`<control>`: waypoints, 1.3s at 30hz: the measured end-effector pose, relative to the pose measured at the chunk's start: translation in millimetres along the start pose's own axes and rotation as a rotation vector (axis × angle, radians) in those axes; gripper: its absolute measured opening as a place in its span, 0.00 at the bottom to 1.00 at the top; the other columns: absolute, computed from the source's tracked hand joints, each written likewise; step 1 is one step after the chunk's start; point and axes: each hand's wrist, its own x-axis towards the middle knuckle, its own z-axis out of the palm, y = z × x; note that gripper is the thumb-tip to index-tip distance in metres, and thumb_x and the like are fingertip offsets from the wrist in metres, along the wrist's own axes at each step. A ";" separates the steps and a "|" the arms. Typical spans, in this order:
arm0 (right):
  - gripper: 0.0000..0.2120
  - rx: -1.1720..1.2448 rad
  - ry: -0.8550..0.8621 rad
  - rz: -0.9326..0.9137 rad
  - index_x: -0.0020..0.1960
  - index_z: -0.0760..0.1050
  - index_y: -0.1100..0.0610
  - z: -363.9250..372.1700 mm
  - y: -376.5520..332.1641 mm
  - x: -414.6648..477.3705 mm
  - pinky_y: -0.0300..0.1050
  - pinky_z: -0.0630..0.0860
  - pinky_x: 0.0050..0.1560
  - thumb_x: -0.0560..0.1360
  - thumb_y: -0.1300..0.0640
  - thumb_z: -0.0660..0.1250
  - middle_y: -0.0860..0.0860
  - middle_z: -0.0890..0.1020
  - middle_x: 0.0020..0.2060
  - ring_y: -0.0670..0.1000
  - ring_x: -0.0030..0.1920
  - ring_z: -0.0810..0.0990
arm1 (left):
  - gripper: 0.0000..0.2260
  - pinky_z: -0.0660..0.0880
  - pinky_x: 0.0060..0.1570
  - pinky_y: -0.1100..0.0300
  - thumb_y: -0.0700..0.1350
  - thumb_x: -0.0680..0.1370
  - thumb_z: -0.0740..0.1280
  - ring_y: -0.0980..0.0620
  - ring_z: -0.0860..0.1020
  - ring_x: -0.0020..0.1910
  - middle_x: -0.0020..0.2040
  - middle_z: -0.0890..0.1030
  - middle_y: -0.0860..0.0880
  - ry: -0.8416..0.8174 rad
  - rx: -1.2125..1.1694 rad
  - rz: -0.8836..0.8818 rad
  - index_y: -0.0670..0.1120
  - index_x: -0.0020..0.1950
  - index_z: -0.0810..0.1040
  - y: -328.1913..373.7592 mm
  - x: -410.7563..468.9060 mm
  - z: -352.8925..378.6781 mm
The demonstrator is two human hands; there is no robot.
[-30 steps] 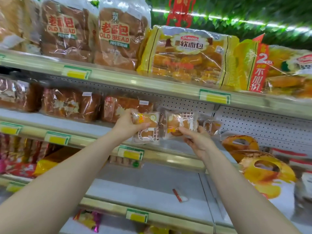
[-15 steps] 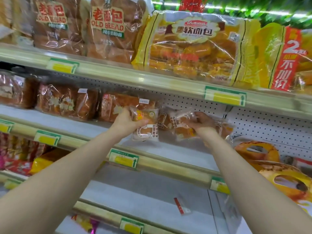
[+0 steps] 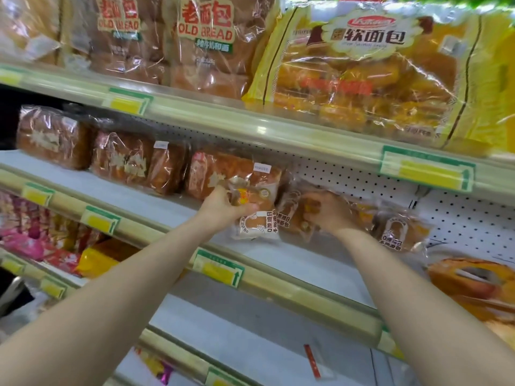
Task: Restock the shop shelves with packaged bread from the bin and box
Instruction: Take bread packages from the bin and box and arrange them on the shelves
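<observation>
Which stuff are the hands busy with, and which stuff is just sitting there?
Busy with: left hand gripping a small bread packet; right hand gripping the next packet; middle shelf.
Just sitting: Old Bread bags; yellow soft-bread bag; dark loaves; red strip.

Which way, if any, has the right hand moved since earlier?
Yes: the right hand went deeper into the shelf, toward the perforated back panel.

Our right hand (image 3: pixel 328 213) no longer cradles its small bread pack (image 3: pixel 291 217) from below: it turns over and grips it from above, pushing it deeper onto the middle shelf (image 3: pixel 278 257), partly behind the second pack (image 3: pixel 257 227) in our left hand (image 3: pixel 221 208).
</observation>
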 end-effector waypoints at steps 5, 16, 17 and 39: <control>0.17 0.085 0.117 0.014 0.58 0.82 0.46 14.5 3.0 -1.1 0.47 0.71 0.65 0.73 0.63 0.73 0.48 0.80 0.63 0.55 0.60 0.79 | 0.30 0.78 0.56 0.47 0.50 0.67 0.79 0.50 0.80 0.52 0.51 0.80 0.51 0.005 0.005 -0.013 0.46 0.63 0.68 7.9 -6.6 9.5; 0.17 0.499 0.056 -0.014 0.63 0.76 0.41 -9.0 -35.4 -37.2 0.37 0.70 0.56 0.76 0.44 0.70 0.40 0.78 0.58 0.43 0.57 0.76 | 0.18 0.79 0.51 0.52 0.49 0.66 0.80 0.52 0.81 0.45 0.42 0.82 0.52 -0.106 0.024 0.111 0.50 0.51 0.78 18.8 -0.4 26.2; 0.18 0.471 0.026 -0.016 0.63 0.76 0.41 -10.7 -35.9 -39.6 0.39 0.70 0.56 0.74 0.44 0.72 0.40 0.78 0.58 0.43 0.58 0.75 | 0.17 0.79 0.52 0.51 0.46 0.68 0.79 0.52 0.81 0.46 0.43 0.82 0.52 -0.130 0.035 0.142 0.50 0.53 0.78 22.6 -0.1 27.3; 0.09 0.386 0.117 0.489 0.42 0.82 0.49 -1.3 4.2 -61.9 0.47 0.80 0.52 0.75 0.61 0.67 0.50 0.85 0.45 0.54 0.47 0.83 | 0.25 0.77 0.55 0.52 0.42 0.71 0.75 0.48 0.78 0.55 0.57 0.80 0.46 -0.243 0.433 0.321 0.53 0.67 0.74 23.2 5.0 37.9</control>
